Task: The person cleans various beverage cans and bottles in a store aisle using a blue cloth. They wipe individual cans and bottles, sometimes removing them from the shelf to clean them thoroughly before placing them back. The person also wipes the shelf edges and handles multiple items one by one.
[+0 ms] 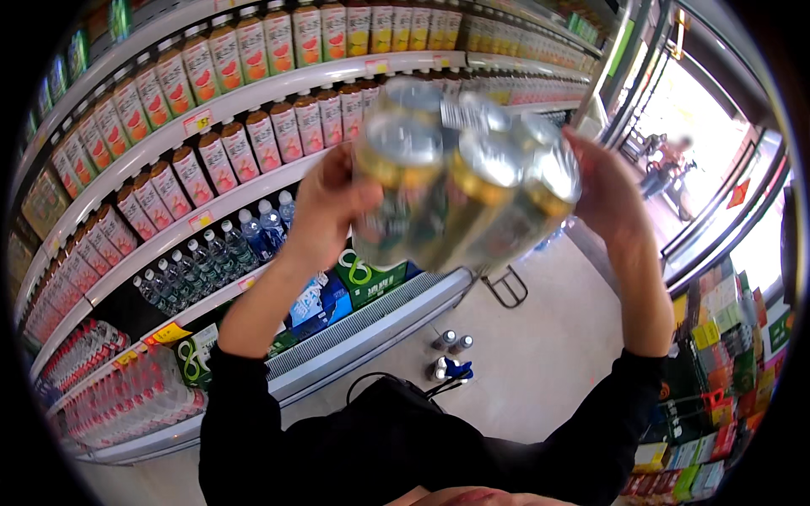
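Note:
Raised in front of me is a shrink-wrapped pack of cans (471,190), silver on top with gold rims, and blurred. My left hand (332,209) grips its left side, the thumb lying across the front. On the opposite side my right hand (601,180) holds the pack, its fingers partly hidden behind the cans. A barcode label (465,118) shows on the wrap near the far edge. Behind the pack, part of the drink shelves is hidden.
Juice bottles (243,57) fill the curved shelves at left, above water bottles (190,265) and boxed packs (370,278). Two small bottles (454,341) stand on the floor (538,379) near my feet. Stacked cartons (715,360) line the right. Beyond the glass doorway, a person (664,164) is outside.

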A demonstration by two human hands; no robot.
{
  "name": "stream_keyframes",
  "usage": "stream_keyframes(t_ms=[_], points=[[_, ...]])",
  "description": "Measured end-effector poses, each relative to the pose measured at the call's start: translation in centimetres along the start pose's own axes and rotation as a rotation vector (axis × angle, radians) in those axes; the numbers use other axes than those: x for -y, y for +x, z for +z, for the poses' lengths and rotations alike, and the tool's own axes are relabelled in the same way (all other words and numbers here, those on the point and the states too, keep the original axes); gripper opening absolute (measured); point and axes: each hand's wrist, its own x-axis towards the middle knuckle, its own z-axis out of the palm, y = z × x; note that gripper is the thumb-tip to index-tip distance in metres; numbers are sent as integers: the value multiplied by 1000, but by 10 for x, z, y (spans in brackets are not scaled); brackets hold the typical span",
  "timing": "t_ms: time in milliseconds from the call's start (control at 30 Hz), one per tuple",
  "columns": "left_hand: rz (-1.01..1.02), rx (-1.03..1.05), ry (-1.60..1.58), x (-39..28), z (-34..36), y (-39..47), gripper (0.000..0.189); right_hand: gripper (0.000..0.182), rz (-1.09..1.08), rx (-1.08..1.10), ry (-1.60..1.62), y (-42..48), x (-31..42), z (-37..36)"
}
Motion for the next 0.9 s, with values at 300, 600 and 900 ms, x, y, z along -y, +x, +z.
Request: stream_keyframes(t_ms=[300,600,900], points=[[269,-123,536,-90,13,157,69,31,-321,176,222,152,140,27],[222,-26,472,-122,25,345,42,27,-344,303,352,353,271,18],[314,-183,527,-150,-13,504,26,26,-488,210,389,516,332,55]])
